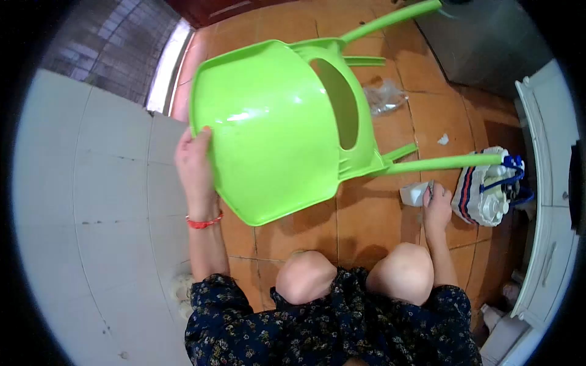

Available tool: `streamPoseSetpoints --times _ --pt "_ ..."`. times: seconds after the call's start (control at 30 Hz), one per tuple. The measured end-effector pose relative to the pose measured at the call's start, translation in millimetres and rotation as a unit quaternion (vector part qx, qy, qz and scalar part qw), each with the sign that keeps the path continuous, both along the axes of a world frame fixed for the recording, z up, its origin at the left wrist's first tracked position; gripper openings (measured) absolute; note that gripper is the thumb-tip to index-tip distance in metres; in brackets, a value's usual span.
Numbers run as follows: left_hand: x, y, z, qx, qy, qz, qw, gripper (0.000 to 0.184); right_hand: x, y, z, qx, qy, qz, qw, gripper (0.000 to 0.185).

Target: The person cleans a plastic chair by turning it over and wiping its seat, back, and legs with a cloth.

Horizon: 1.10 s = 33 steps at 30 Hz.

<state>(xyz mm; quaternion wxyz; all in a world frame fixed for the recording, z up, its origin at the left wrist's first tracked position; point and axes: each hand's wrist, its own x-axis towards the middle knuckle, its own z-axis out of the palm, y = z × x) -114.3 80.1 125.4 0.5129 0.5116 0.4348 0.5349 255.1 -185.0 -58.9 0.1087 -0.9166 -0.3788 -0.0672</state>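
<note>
A bright green plastic chair (274, 131) is tipped over, its backrest toward the left and its legs pointing right. My left hand (194, 158) grips the left edge of the backrest, thumb on the front face. Low on the right, my right hand (437, 204) is closed on a small item whose shape is mostly hidden by the fingers. Touching or just beside those fingers is a small white container (414, 194). One chair leg passes just above my right hand.
On the tiled floor (293, 238) lie a clear plastic bag (384, 97) and a white scrap (443, 139). A striped bag (469, 189) with bottles stands at right, near white cabinets (552, 244). A tiled wall (116, 201) runs along the left.
</note>
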Motion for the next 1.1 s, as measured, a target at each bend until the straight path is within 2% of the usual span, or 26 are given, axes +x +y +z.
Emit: streamPoseSetpoints --times 0.07,0.17,0.2,0.23,0.3,0.33,0.43,0.57,0.6,0.7,0.73,0.83,0.87,0.97,1.03,1.1 --pt "2 -4 -12 0.007 -0.028 -0.012 1.0 0.02 -3 -1 12 -0.009 0.041 0.007 0.999 0.039" --pt "-2 -3 -43 0.007 -0.079 -0.041 0.996 0.021 20 -13 15 0.137 0.247 0.022 0.959 0.042" --pt "0 -3 -52 0.005 -0.097 -0.047 0.994 0.021 40 -21 5 0.192 0.3 -0.05 0.933 0.044" --pt "0 -4 -62 -0.006 -0.104 -0.04 0.994 0.021 28 -20 29 0.306 0.373 -0.085 0.872 0.042" --pt "-1 -10 -85 -0.033 -0.117 -0.025 0.992 0.022 27 -28 65 0.338 0.49 -0.16 0.788 0.042" --pt "-1 -14 -94 -0.037 -0.132 -0.037 0.99 0.021 17 -28 74 0.372 0.478 -0.142 0.783 0.041" --pt "4 -31 -114 -0.074 -0.165 -0.006 0.983 0.021 28 -42 64 0.366 0.472 -0.148 0.789 0.039" --pt "2 -44 -116 -0.094 -0.132 -0.011 0.987 0.023 39 -53 31 0.281 0.401 -0.219 0.844 0.045" --pt "3 -48 -117 -0.107 -0.131 -0.003 0.986 0.023 69 -78 -2 0.206 0.295 -0.132 0.924 0.052" --pt "5 -50 -118 -0.116 -0.139 0.007 0.983 0.024 38 -74 31 0.162 0.024 -0.18 0.97 0.057" --pt "4 -53 -117 -0.115 -0.149 0.0 0.982 0.024 28 -68 59 0.139 0.049 -0.205 0.968 0.06" --pt "3 -56 -114 -0.114 -0.166 -0.018 0.979 0.025 30 -61 99 0.144 0.004 -0.188 0.972 0.061" --pt "3 -57 -113 -0.114 -0.171 -0.024 0.978 0.026 42 -63 102 0.167 0.026 -0.149 0.974 0.055" --pt "2 -65 -105 -0.123 -0.156 -0.025 0.98 0.026 0 -26 147 0.241 0.294 -0.022 0.925 0.045" --pt "1 -69 -104 -0.128 -0.158 -0.027 0.979 0.026 -54 23 180 0.249 0.405 0.051 0.878 0.038" --pt "1 -74 -104 -0.138 -0.168 -0.033 0.976 0.026 -99 79 200 0.21 0.48 0.106 0.845 0.039"
